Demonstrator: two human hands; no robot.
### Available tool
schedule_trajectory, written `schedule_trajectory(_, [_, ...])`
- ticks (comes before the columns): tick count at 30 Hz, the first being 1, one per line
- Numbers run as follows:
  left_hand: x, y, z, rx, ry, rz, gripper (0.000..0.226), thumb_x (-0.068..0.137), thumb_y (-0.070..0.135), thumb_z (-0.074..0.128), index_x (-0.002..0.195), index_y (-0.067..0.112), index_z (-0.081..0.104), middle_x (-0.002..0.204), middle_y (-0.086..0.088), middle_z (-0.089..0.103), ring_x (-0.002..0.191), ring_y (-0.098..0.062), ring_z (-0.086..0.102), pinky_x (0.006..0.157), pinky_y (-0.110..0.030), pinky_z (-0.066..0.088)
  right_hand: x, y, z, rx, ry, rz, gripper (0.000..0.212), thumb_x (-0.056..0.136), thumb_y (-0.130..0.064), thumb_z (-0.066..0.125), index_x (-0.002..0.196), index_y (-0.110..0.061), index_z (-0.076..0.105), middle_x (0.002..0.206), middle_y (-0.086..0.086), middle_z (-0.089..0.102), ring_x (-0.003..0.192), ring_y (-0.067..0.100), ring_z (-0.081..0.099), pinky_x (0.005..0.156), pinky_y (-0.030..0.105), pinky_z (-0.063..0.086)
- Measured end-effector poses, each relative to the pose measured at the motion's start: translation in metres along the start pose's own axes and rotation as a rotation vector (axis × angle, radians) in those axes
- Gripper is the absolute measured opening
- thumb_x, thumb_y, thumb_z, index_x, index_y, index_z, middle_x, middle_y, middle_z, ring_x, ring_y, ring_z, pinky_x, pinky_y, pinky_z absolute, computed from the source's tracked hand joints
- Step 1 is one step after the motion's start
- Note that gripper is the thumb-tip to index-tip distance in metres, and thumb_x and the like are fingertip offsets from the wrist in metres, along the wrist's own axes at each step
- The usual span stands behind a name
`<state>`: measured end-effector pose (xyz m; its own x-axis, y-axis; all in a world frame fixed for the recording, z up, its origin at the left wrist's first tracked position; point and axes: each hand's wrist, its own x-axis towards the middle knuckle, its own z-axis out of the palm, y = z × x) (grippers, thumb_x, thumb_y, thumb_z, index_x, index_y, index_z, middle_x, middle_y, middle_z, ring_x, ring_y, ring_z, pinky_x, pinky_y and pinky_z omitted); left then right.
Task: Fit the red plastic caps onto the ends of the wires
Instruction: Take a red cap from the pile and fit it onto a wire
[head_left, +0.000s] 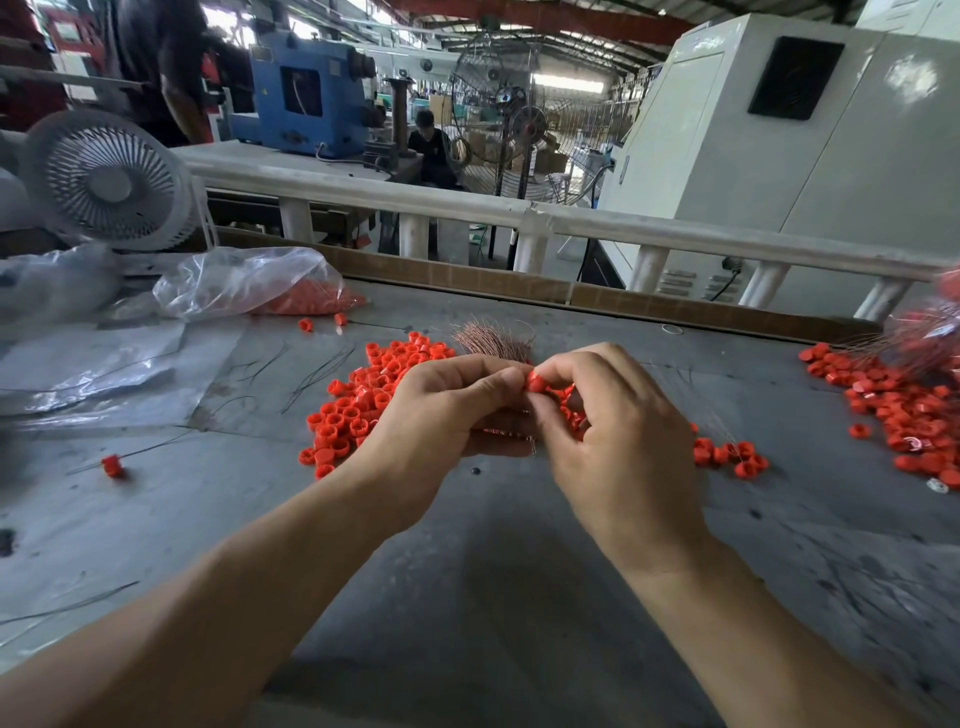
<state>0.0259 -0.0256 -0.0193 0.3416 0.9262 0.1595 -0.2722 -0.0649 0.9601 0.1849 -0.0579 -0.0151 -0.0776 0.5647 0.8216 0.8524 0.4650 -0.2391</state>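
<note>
My left hand (441, 410) grips a bundle of thin copper-coloured wires (493, 338), whose ends fan out beyond my fingers. My right hand (608, 415) pinches one red plastic cap (535, 383) between thumb and forefinger, right against the fingertips of my left hand. A heap of loose red caps (363, 400) lies on the grey table (493, 545) under and to the left of both hands. The wire end at the cap is hidden by my fingers.
A second heap of red caps with wires (904, 405) lies at the right edge. A clear bag of caps (260, 286) and plastic sheets sit at the back left, beside a white fan (109, 182). One capped wire (111, 464) lies alone at the left.
</note>
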Motion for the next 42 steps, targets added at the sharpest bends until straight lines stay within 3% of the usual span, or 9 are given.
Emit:
schedule_trajectory(6, [-0.0012,0.001,0.0009,0.037,-0.016,0.001,0.019,0.101,0.016,0.059,0.105,0.003,0.072,0.096,-0.017,0.075,0.086,-0.026,0.073,0.07,-0.031,0.059,0.0004,0.002,-0.0026,0.001,-0.032,0.002,0.007,0.09,-0.019,0.072,0.091,-0.014,0.067,0.091,-0.004,0.063,0.085,0.015,0.057,0.071,0.014,0.032])
schedule_trajectory(11, [-0.0017,0.0007,0.0002,0.053,-0.045,-0.002,0.022,0.1,0.02,0.06,0.106,0.002,0.072,0.097,-0.017,0.075,0.085,-0.025,0.072,0.068,-0.029,0.058,0.001,0.0031,-0.0031,-0.018,-0.039,-0.02,0.005,0.089,-0.014,0.072,0.089,-0.012,0.067,0.088,-0.003,0.064,0.085,0.019,0.058,0.072,0.02,0.036])
schedule_trajectory(14, [-0.0014,0.0009,0.0,0.055,-0.053,0.005,0.021,0.1,0.022,0.061,0.103,0.005,0.074,0.096,-0.016,0.075,0.083,-0.023,0.073,0.067,-0.029,0.057,0.001,0.0034,-0.0021,-0.019,-0.031,-0.045,0.004,0.09,-0.01,0.07,0.087,-0.011,0.067,0.086,-0.001,0.064,0.083,0.023,0.059,0.076,0.03,0.043])
schedule_trajectory(18, [-0.0006,0.0014,-0.0013,0.043,-0.035,0.033,0.02,0.093,0.026,0.066,0.099,0.01,0.075,0.094,-0.015,0.075,0.082,-0.023,0.072,0.066,-0.028,0.057,0.0032,0.0034,-0.0024,-0.047,-0.025,-0.086,0.006,0.092,-0.019,0.069,0.091,-0.013,0.071,0.089,-0.002,0.066,0.087,0.025,0.058,0.077,0.039,0.047])
schedule_trajectory(22, [0.0001,0.0014,-0.0024,0.009,-0.019,0.059,0.018,0.085,0.025,0.07,0.097,0.016,0.079,0.091,-0.012,0.075,0.083,-0.022,0.07,0.067,-0.028,0.058,0.0015,0.001,-0.0031,-0.081,-0.001,-0.081,0.006,0.091,-0.02,0.074,0.094,-0.017,0.072,0.09,-0.002,0.061,0.082,0.019,0.058,0.065,0.026,0.044])
schedule_trajectory(25, [0.0008,0.0021,-0.0024,-0.013,-0.013,0.063,0.016,0.082,0.023,0.071,0.094,0.017,0.08,0.088,-0.009,0.075,0.082,-0.019,0.069,0.07,-0.028,0.059,-0.0017,0.0003,-0.0027,-0.09,-0.01,-0.079,0.006,0.093,-0.023,0.072,0.098,-0.021,0.07,0.084,-0.005,0.062,0.072,0.016,0.059,0.055,0.029,0.044])
schedule_trajectory(31, [0.0002,0.0033,-0.0017,-0.027,0.029,0.052,0.017,0.079,0.017,0.072,0.094,0.011,0.077,0.089,-0.011,0.074,0.083,-0.021,0.068,0.074,-0.033,0.056,-0.002,0.001,-0.0022,-0.021,-0.046,-0.085,0.012,0.092,-0.018,0.072,0.104,-0.018,0.069,0.09,-0.003,0.067,0.082,0.018,0.065,0.065,0.034,0.053])
schedule_trajectory(36, [-0.0005,0.0029,-0.0003,-0.008,0.075,0.028,0.011,0.092,0.007,0.066,0.097,0.004,0.075,0.093,-0.017,0.071,0.087,-0.028,0.063,0.075,-0.035,0.054,-0.0019,0.0004,0.0005,0.059,-0.067,-0.028,0.013,0.09,-0.015,0.075,0.103,-0.014,0.07,0.094,-0.002,0.068,0.085,0.018,0.065,0.07,0.034,0.054])
schedule_trajectory(42, [0.0008,0.0037,0.0001,-0.071,0.147,-0.043,0.018,0.097,0.011,0.064,0.108,0.0,0.072,0.091,-0.014,0.069,0.083,-0.027,0.061,0.062,-0.027,0.056,-0.0019,-0.0013,0.0006,0.111,-0.109,-0.005,0.015,0.091,-0.013,0.074,0.104,-0.017,0.07,0.097,-0.009,0.071,0.088,0.011,0.067,0.074,0.029,0.055])
